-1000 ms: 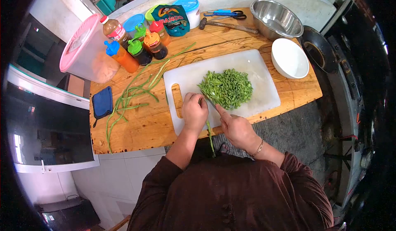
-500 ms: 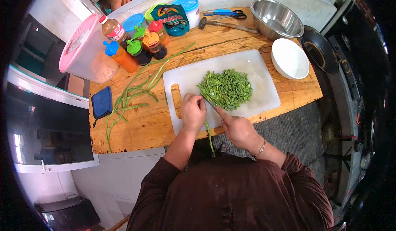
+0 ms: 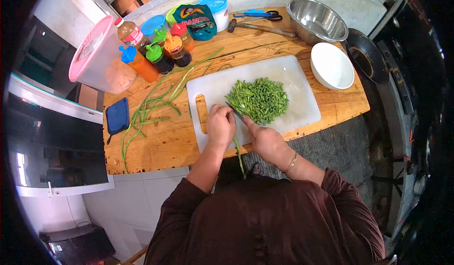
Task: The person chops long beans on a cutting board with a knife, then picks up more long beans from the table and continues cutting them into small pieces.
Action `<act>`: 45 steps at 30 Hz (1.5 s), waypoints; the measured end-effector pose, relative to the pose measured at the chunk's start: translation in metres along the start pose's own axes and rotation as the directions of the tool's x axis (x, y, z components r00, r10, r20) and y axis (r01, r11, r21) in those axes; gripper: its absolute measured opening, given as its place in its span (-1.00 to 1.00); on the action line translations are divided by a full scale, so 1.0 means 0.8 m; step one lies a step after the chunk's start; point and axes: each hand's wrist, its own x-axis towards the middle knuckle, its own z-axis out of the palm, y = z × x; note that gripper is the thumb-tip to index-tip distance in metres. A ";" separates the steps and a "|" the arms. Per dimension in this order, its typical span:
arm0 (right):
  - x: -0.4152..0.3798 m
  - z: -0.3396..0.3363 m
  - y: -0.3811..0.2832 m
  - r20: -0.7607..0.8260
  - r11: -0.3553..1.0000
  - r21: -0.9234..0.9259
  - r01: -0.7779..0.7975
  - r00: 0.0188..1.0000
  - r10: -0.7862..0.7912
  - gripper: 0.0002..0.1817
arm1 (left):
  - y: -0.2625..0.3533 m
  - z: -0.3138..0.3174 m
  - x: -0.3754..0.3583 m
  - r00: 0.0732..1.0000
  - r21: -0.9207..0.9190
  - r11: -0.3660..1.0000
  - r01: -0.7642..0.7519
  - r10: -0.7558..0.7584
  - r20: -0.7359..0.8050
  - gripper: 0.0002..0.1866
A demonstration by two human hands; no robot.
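Observation:
My left hand (image 3: 221, 125) is closed around long green beans (image 3: 240, 157), whose loose ends hang past the near edge of the white cutting board (image 3: 298, 73). In my right hand (image 3: 270, 144) is a knife (image 3: 236, 111), its handle hidden by my fingers. The blade lies right beside my left fingertips, at the left edge of a pile of chopped green beans (image 3: 260, 99). More whole long beans (image 3: 146, 113) lie on the wooden table left of the board.
Sauce bottles (image 3: 163, 54) and a pink-lidded tub (image 3: 92, 52) stand at the back left. A blue cloth (image 3: 117, 116) lies at the left. Behind the board are a hammer (image 3: 265, 28) and scissors (image 3: 272, 15). A steel bowl (image 3: 295, 16) and a white bowl (image 3: 332, 66) sit at the right.
My right hand and the knife have shifted slightly left and up toward my left fingers. My left hand keeps its hold on the beans, almost in the same place.

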 end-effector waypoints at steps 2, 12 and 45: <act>-0.008 -0.003 -0.002 0.042 1.000 0.007 -0.030 0.999 0.030 -0.40 | 0.004 0.001 -0.001 1.000 -0.001 1.000 0.029 -0.029 0.007 -0.94; -0.037 -0.025 0.001 0.072 0.986 0.122 -0.113 0.992 0.105 -0.47 | 0.007 -0.009 -0.006 0.996 -0.002 0.998 0.058 -0.058 0.064 -0.84; -0.003 0.004 -0.024 0.116 0.973 -0.228 0.040 0.993 -0.014 -0.28 | -0.006 -0.001 -0.008 0.999 0.092 0.996 0.014 -0.010 -0.044 -0.93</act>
